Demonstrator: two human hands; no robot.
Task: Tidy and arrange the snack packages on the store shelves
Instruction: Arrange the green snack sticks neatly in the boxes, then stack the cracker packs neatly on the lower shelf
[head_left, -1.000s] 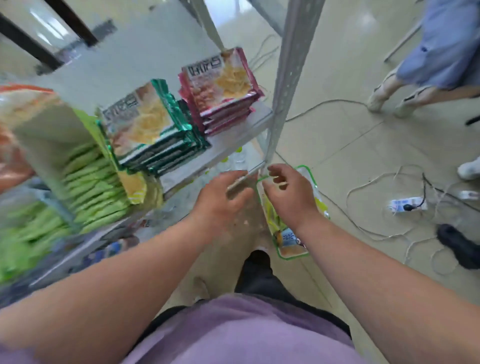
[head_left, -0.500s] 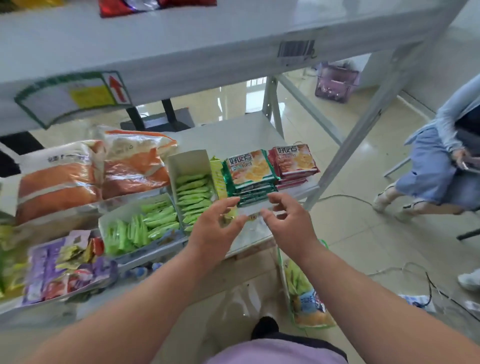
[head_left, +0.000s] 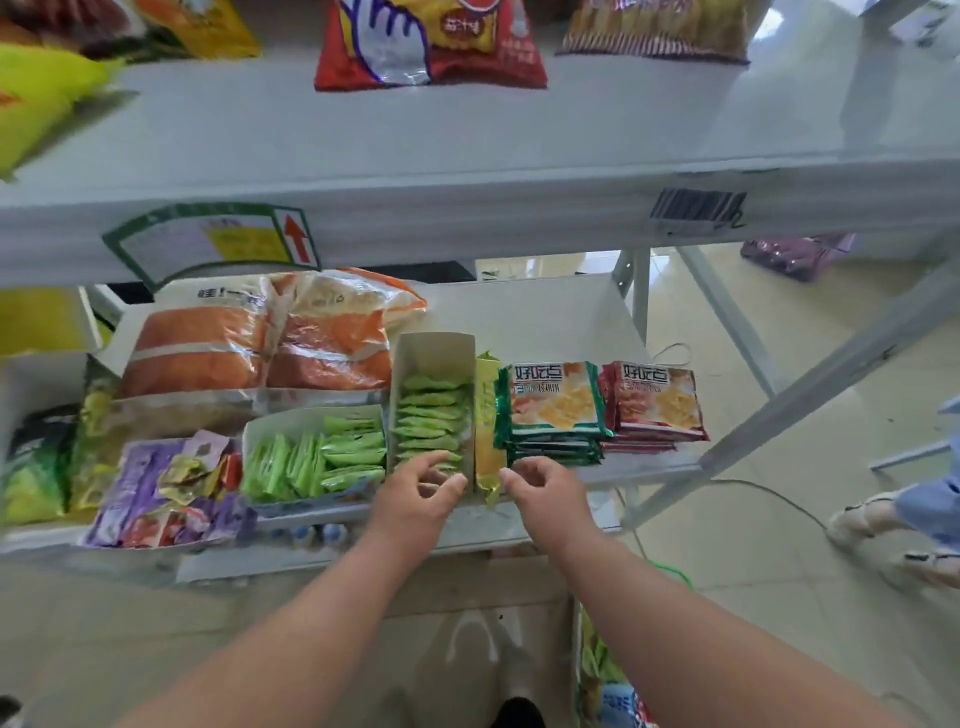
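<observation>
On the middle shelf (head_left: 545, 306) an open cardboard box of green packets (head_left: 431, 415) stands lengthwise. My left hand (head_left: 421, 493) rests at its front end, fingers relaxed over the nearest packets. A narrow yellow-green packet (head_left: 488, 431) stands on edge between that box and a stack of green cracker packs (head_left: 550, 410). My right hand (head_left: 543, 493) sits just right of this packet's front tip with loosely curled fingers and holds nothing I can see. A stack of red cracker packs (head_left: 654, 402) lies at the right end.
A second box of green packets (head_left: 311, 457), purple snack bags (head_left: 156, 493) and large orange bags (head_left: 260, 348) fill the shelf's left. Chip bags (head_left: 431, 41) stand on the upper shelf (head_left: 467, 156). A seated person's feet (head_left: 857, 519) and cables lie on the floor right.
The view has risen from the floor and shelf corner to face the shelves. Both hands have come up from a bag on the floor to the middle shelf's front edge.
</observation>
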